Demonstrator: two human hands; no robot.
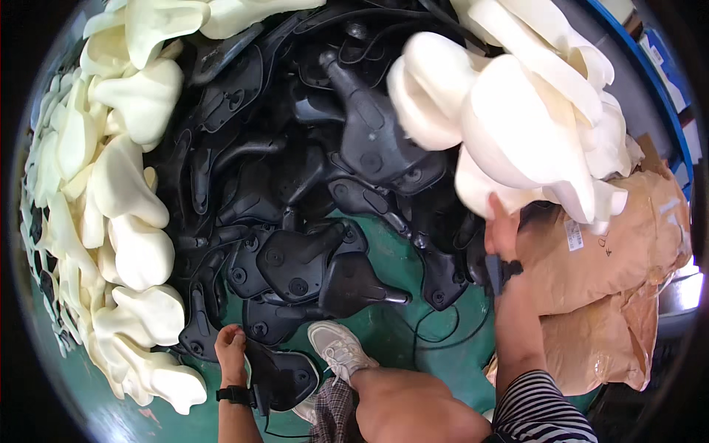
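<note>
My right hand (502, 232) reaches to the lower edge of a cream foam saddle pad (484, 182), one finger lying over its edge and the others partly hidden by it. Larger foam pads (517, 122) are heaped just above. My left hand (230, 354) is low on the left, fingers curled with their tips together; what they hold, if anything, cannot be made out. Beside it lies a black saddle shell (284, 378) with a pale rim. More black saddle shells (295, 262) lie piled ahead of my feet.
Cream foam pads (133, 251) are stacked along the left side. Brown paper sacks (609, 251) stand at the right under the pad heap. A thin black cable (443, 343) loops over the green floor (391, 332) near my shoe (341, 350). A blue edge (657, 70) curves behind, far right.
</note>
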